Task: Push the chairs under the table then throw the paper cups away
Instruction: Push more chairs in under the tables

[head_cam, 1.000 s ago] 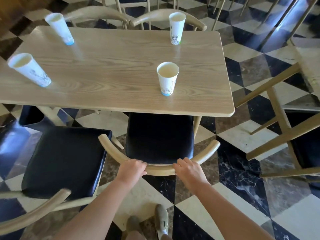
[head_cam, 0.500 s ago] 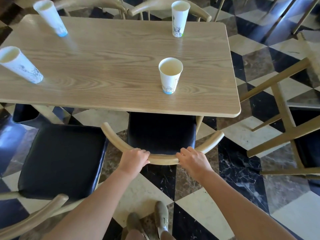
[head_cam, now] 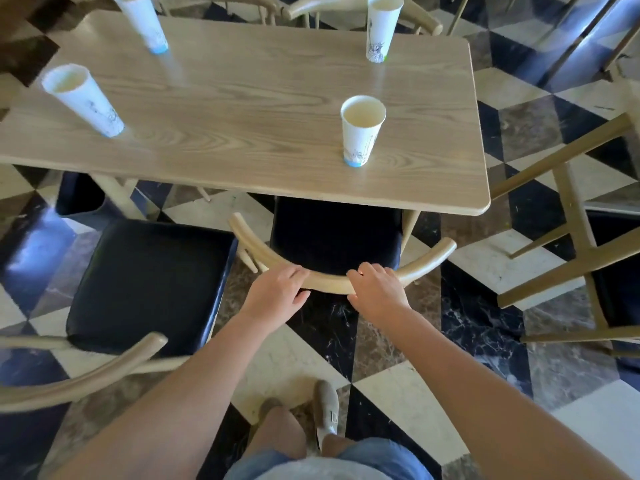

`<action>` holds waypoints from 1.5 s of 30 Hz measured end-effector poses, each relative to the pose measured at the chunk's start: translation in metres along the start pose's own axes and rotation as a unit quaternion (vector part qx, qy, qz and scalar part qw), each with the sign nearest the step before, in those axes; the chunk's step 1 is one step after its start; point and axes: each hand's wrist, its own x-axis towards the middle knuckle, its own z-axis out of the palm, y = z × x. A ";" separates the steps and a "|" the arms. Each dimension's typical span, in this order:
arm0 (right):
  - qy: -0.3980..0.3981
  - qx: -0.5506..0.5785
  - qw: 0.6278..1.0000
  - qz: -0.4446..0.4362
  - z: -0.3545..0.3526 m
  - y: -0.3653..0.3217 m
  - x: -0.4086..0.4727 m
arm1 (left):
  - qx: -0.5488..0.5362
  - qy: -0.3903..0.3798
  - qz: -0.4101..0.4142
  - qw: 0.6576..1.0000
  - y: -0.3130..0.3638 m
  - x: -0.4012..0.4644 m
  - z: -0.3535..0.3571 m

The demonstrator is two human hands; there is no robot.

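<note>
A wooden table [head_cam: 242, 109] carries several white paper cups: one near the front right [head_cam: 362, 131], one at the left [head_cam: 83, 100], one far left [head_cam: 142, 22] and one far right [head_cam: 382, 27]. A chair [head_cam: 332, 282] with a curved wooden back and a black seat stands partly under the table's near edge. My left hand [head_cam: 277, 296] and my right hand [head_cam: 379, 289] both grip its curved backrest. A second black-seated chair [head_cam: 149, 282] stands pulled out at the left, its seat outside the table.
Another wooden chair [head_cam: 571, 237] stands at the right, away from the table. Two chair backs [head_cam: 412, 15] show behind the table's far edge. The floor [head_cam: 485, 341] is a black, white and brown diamond tile pattern. My feet [head_cam: 325, 407] are below.
The chair under my hands has slid forward, more of its black seat now hidden under the table. My body and view have moved closer to the table.
</note>
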 end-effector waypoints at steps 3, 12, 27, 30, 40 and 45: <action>0.003 -0.011 0.999 -0.039 -0.010 -0.031 -0.002 | 0.003 0.030 -0.034 0.999 -0.004 -0.024 -0.017; 0.059 -0.036 0.987 -0.142 -0.045 -0.129 0.008 | 0.085 0.070 -0.180 0.978 -0.035 -0.115 -0.075; 0.041 -0.045 0.985 -0.160 -0.019 -0.328 -0.029 | 0.096 0.072 -0.254 0.960 -0.129 -0.309 -0.111; 0.038 -0.029 0.988 -0.146 -0.010 -0.372 -0.038 | 0.077 0.068 -0.240 0.965 -0.155 -0.342 -0.121; 0.014 -0.007 0.995 -0.101 0.006 -0.438 -0.038 | 0.078 0.017 -0.191 0.978 -0.229 -0.380 -0.135; 0.002 -0.017 0.994 -0.112 0.020 -0.448 -0.003 | 0.085 -0.011 -0.199 0.976 -0.262 -0.366 -0.126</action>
